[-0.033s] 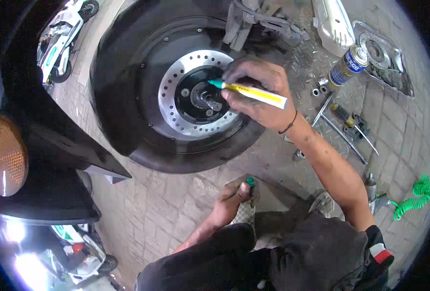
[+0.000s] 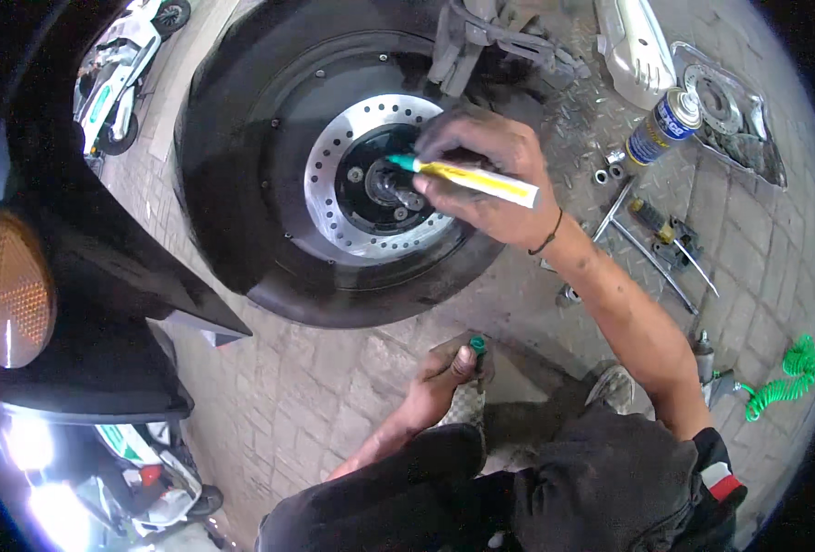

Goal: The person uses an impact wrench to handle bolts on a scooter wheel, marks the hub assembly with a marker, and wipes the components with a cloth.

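Observation:
My right hand (image 2: 495, 166) is closed round a paint marker (image 2: 490, 184) with a white and yellow barrel and a green tip. The marker slants left over the dark hub (image 2: 363, 152) of a wheel, its tip at or just above the hub face beside the axle end (image 2: 406, 195); contact I cannot make out. Around the hub runs a drilled silver brake disc (image 2: 323, 198), and outside it the black tyre (image 2: 233, 248). Lower down, in front of the wheel, my left hand (image 2: 444, 373) grips a small green marker cap (image 2: 477, 344) between thumb and fingers.
Right of the wheel stand a blue spray can (image 2: 658, 129), nuts (image 2: 602, 176), a T-handled wrench (image 2: 642, 241) and a screwdriver-like tool (image 2: 693, 258). A green coiled hose (image 2: 794, 382) lies far right. Black bodywork with an orange reflector (image 2: 14, 290) juts in at left.
The marker tip has shifted slightly left across the hub with my right hand. My left hand has barely moved and still holds the cap.

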The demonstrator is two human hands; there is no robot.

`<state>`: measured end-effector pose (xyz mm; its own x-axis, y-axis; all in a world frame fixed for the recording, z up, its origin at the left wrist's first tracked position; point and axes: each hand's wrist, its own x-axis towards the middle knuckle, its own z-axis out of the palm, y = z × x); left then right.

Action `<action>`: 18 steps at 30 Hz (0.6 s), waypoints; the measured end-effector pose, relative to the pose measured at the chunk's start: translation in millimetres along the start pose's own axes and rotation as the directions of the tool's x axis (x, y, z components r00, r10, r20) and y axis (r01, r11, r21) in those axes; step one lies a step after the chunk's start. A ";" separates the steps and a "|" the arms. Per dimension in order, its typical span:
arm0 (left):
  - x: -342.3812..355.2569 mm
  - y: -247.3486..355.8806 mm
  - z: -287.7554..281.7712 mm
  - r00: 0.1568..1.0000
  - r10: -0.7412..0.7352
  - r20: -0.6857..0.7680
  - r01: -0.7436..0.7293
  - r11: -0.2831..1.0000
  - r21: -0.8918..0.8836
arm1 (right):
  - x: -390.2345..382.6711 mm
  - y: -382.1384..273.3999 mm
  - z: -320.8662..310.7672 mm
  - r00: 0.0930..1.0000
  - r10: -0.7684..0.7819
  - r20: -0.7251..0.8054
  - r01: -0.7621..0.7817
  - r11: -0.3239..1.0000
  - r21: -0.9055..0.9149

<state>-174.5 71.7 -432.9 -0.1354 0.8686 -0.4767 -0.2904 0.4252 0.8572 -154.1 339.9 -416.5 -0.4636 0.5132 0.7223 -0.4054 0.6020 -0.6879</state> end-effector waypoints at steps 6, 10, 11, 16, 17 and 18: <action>-4.3 -12.8 -6.9 1.000 -0.001 0.031 0.002 0.999 -0.036 | 7.9 -4.6 18.5 0.994 0.013 0.113 -0.021 0.997 0.074; -7.3 -10.7 -6.3 0.999 -0.049 -0.017 0.048 0.997 -0.052 | 8.5 -4.9 21.9 0.995 0.011 0.098 -0.016 0.998 0.056; -8.0 -11.0 -6.9 0.999 -0.039 -0.022 0.038 0.998 -0.043 | 9.8 -5.5 22.2 0.995 0.009 0.098 -0.015 0.998 0.058; -6.2 -8.4 -8.4 0.998 -0.051 0.029 0.053 0.996 -0.078 | 9.5 -4.0 23.1 0.993 -0.015 0.120 0.018 0.999 -0.027; -5.7 -8.2 -8.2 0.999 -0.040 0.031 0.042 0.996 -0.074 | 9.4 -4.1 22.8 0.993 -0.014 0.121 0.018 0.999 -0.027; -5.6 -8.3 -8.8 0.999 -0.040 0.030 0.042 0.996 -0.075 | 9.2 -4.3 22.1 0.994 0.005 0.110 -0.001 0.999 -0.034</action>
<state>-179.6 61.1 -439.1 -0.0948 0.8581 -0.5047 -0.3662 0.4414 0.8192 -174.1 328.5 -408.5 -0.5493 0.4458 0.7068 -0.3781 0.6217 -0.6860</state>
